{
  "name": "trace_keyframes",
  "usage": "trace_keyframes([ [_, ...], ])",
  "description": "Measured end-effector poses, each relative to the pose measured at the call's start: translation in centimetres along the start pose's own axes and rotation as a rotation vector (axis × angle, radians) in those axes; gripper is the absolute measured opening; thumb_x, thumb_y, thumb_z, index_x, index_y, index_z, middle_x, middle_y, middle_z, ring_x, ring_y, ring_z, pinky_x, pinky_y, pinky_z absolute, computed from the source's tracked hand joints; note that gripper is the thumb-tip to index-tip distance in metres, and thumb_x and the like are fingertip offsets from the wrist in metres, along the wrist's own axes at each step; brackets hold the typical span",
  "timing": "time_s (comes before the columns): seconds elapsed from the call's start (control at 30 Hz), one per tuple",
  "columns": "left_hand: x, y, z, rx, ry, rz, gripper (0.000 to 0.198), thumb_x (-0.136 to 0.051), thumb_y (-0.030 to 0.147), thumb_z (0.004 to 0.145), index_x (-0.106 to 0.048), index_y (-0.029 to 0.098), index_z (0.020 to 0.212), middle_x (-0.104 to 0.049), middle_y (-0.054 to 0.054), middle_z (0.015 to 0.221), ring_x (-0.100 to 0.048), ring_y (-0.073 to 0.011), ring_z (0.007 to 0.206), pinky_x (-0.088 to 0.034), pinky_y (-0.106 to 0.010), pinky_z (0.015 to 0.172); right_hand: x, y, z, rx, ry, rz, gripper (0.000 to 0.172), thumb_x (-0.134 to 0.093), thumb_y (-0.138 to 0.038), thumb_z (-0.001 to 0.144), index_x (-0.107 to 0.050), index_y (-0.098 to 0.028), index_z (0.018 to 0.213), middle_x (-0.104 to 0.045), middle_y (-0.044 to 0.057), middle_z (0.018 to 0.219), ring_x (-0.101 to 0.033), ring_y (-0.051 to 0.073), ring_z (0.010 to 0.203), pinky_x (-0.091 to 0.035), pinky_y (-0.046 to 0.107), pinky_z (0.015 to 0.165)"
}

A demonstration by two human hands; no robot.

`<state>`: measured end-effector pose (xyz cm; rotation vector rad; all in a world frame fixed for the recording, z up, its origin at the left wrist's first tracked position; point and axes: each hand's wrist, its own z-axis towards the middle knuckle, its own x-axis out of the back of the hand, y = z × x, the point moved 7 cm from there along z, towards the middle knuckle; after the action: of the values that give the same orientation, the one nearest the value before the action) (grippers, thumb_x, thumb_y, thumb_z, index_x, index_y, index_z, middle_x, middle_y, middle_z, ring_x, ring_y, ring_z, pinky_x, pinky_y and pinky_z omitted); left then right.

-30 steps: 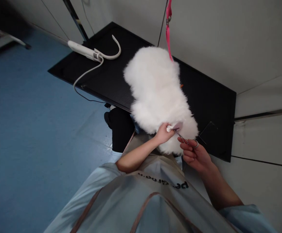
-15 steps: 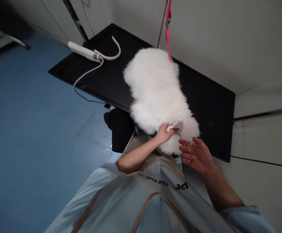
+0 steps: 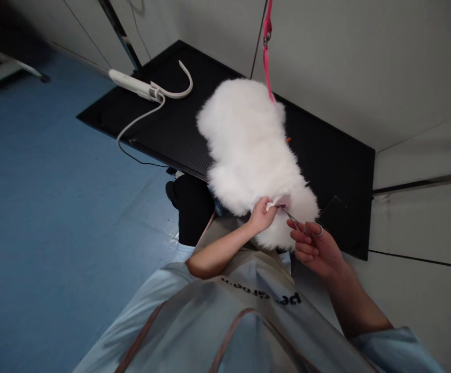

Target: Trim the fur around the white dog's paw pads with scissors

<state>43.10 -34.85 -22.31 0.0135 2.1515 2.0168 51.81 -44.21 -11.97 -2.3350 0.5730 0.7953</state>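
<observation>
Roughly by size: black counter (image 3: 328, 155) carries white fluffy dog (image 3: 249, 150), head lost in fur. Print on apron (image 3: 249, 311) upside down, creased, unreadable. Pink leash (image 3: 266, 57) cut off at top edge. Right hand (image 3: 315, 249) fingers curled through rings of slim metal tool (image 3: 296, 223), tip at pinkish skin patch near dog's near end. Left hand (image 3: 262, 216) fingers pinching white tuft (image 3: 271, 205) beside it.

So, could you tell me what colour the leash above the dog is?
Pink leash, clearest in the head view.
</observation>
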Motion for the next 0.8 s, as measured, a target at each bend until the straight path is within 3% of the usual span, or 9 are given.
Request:
trace_keyframes([
  [0.1, 0.1, 0.1, 0.1, 0.009, 0.025, -0.010, 0.004, -0.053, 0.020, 0.080, -0.050, 0.019, 0.081, -0.049, 0.006, 0.066, -0.043, -0.0099, 0.061, -0.034, -0.022, 0.059, -0.3, 0.4, 0.7, -0.058, -0.028, 0.018, 0.027, -0.062, -0.039, 0.082, -0.064, -0.016, 0.097, -0.037, -0.010, 0.059, -0.018, 0.003, 0.041, -0.035, 0.018, 0.042],
  [0.23, 0.5, 0.9, 0.7, 0.075, 0.062, -0.005, 0.003, -0.056, 0.020, 0.078, -0.054, 0.018, 0.077, -0.054, 0.004, 0.067, -0.048, -0.0115, 0.066, -0.039, -0.023, 0.064, -0.2, -0.1, 1.0, 0.032, 0.028, 0.015, 0.022, -0.065, -0.026, 0.081, -0.065, -0.014, 0.100, -0.034, -0.011, 0.056, -0.012, 0.002, 0.039, -0.024, 0.013, 0.036],
  [0.4, 0.1, 2.1, 1.7, 0.090, -0.014, -0.112, 0.012, -0.052, 0.020, 0.079, -0.060, 0.016, 0.070, -0.060, 0.000, 0.068, -0.053, -0.0141, 0.068, -0.043, -0.026, 0.067, -0.5, -0.6, -1.1, 0.108, 0.024, -0.027, 0.023, -0.062, -0.028, 0.085, -0.064, -0.017, 0.105, -0.030, -0.012, 0.056, -0.007, 0.002, 0.039, -0.021, 0.012, 0.035],
  [0.53, 0.4, 1.9, 1.6, 0.103, 0.026, -0.187, 0.006, -0.055, 0.021, 0.077, -0.059, 0.017, 0.079, -0.062, 0.000, 0.076, -0.057, -0.0151, 0.076, -0.045, -0.027, 0.072, -0.6, -0.5, -1.9, 0.121, -0.065, -0.032, 0.028, -0.063, -0.033, 0.082, -0.064, -0.019, 0.107, -0.033, -0.012, 0.056, -0.007, 0.002, 0.039, -0.022, 0.014, 0.035],
  [0.6, 0.9, 2.1, 1.2, 0.070, 0.070, -0.251, 0.015, -0.059, 0.025, 0.076, -0.057, 0.019, 0.089, -0.062, 0.000, 0.082, -0.057, -0.0149, 0.080, -0.046, -0.027, 0.075, -0.8, -0.3, -1.2, 0.100, -0.157, -0.059, 0.034, -0.065, -0.038, 0.079, -0.063, -0.021, 0.108, -0.036, -0.011, 0.057, -0.011, 0.002, 0.038, -0.025, 0.016, 0.037],
  [0.7, 0.8, 3.0, 0.6, 0.001, -0.052, -0.328, 0.025, -0.062, 0.038, 0.076, -0.057, 0.019, 0.091, -0.061, 0.000, 0.086, -0.056, -0.0153, 0.085, -0.045, -0.028, 0.081, -0.9, 0.3, 1.1, 0.057, -0.303, -0.130, 0.042, -0.068, -0.046, 0.075, -0.062, -0.022, 0.109, -0.040, -0.011, 0.059, -0.020, 0.002, 0.037, -0.029, 0.018, 0.040],
  [0.8, 0.7, 3.0, 0.5, 0.101, -0.182, -0.365, 0.036, -0.065, 0.053, 0.072, -0.058, 0.017, 0.073, -0.058, -0.001, 0.071, -0.054, -0.0141, 0.072, -0.044, -0.027, 0.073, 0.1, 0.8, 2.8, 0.067, -0.353, -0.240, 0.045, -0.071, -0.049, 0.074, -0.060, -0.022, 0.108, -0.045, -0.010, 0.062, -0.029, 0.003, 0.039, -0.033, 0.019, 0.044],
])
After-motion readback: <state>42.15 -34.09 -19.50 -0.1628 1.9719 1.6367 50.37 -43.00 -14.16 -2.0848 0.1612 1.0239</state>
